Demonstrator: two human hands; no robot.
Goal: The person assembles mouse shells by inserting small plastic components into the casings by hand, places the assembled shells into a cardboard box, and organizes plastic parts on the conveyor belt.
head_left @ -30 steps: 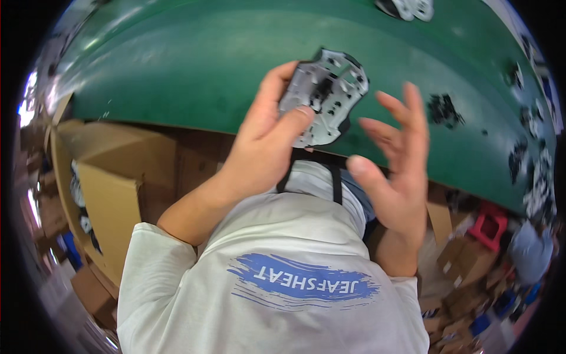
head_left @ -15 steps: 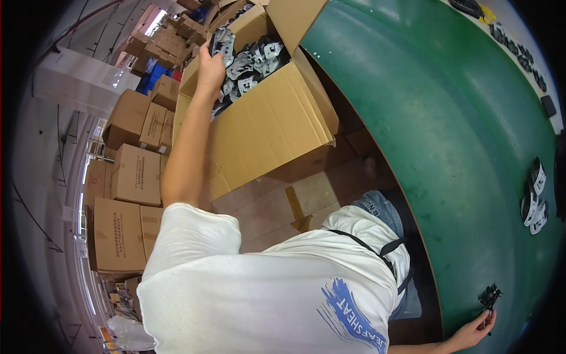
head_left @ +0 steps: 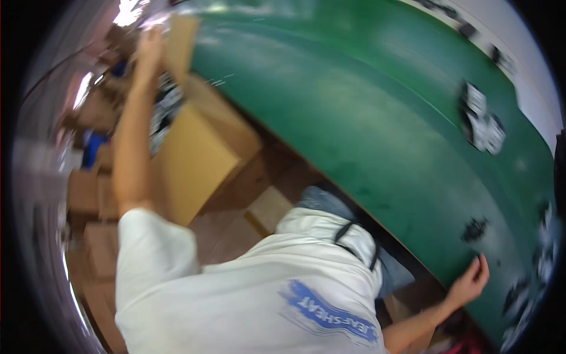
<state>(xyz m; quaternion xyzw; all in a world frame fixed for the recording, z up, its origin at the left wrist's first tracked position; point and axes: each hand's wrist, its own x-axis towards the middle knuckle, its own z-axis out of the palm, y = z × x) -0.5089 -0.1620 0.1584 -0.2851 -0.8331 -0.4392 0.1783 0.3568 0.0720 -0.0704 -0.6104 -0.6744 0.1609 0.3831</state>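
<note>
At the upper left, my left hand (head_left: 151,46) is raised above the far end of an open cardboard box (head_left: 197,162). Motion smears its fingers, so whether anything is in them is unclear. Inside the box, partly behind my forearm, lie grey and black moulded parts (head_left: 167,109). My right hand (head_left: 469,286) is low over the green table at the right, fingers bent and tips close together; a dark bit at the fingertips is too blurred to name. Just beyond it lies a small cluster of black pieces (head_left: 474,229).
The green table (head_left: 354,124) curves along my right. Black-and-white parts (head_left: 483,121) lie toward its far side, with more blurred ones (head_left: 545,253) at the right rim. Closed cartons (head_left: 100,251) are stacked at the left, and a box flap (head_left: 181,47) stands up beside the table edge.
The whole view has swung, carrying the box leftward and the table parts up and left. The grey-black part that my left hand held no longer shows there. My right hand remains near the black cluster.
</note>
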